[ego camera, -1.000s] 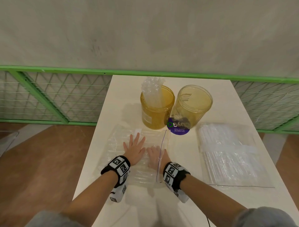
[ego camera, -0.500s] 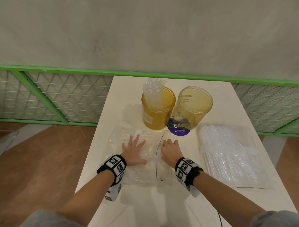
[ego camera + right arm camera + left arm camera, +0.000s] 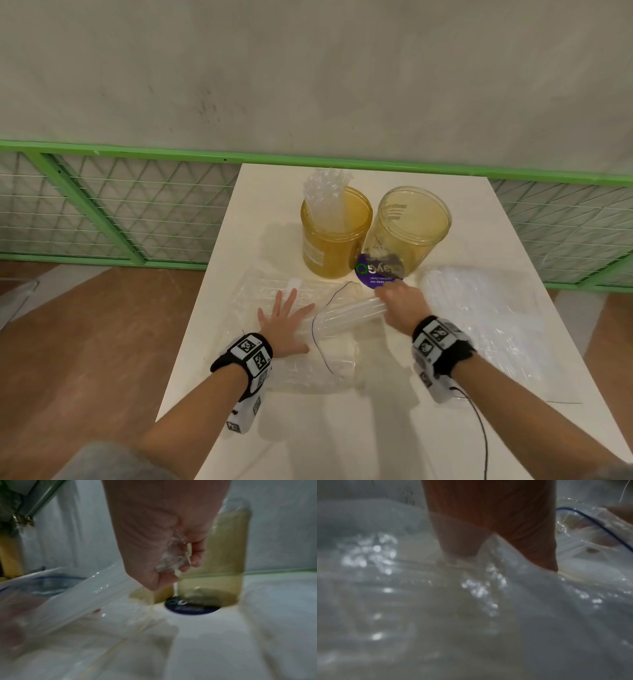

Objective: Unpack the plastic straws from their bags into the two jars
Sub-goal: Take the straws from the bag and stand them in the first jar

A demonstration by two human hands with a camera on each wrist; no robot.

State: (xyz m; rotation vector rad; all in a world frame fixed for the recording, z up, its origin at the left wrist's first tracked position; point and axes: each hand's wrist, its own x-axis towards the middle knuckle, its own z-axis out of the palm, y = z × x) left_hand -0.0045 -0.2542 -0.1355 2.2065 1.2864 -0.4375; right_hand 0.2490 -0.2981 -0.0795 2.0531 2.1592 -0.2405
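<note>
The left hand [image 3: 286, 323] lies flat, fingers spread, on a crinkled clear bag [image 3: 274, 298] on the pale tabletop [image 3: 342, 438]; the right hand [image 3: 400, 303] grips a bundle of glossy, translucent straws [image 3: 349, 313], its long axis slanting out of the bag's mouth towards two amber jars [image 3: 409, 229].

left hand [image 3: 286, 322] flat — right hand [image 3: 400, 301] clenched

right hand [image 3: 164, 536] grip on straw bundle [image 3: 82, 596], amber jar [image 3: 221, 561] behind
</note>
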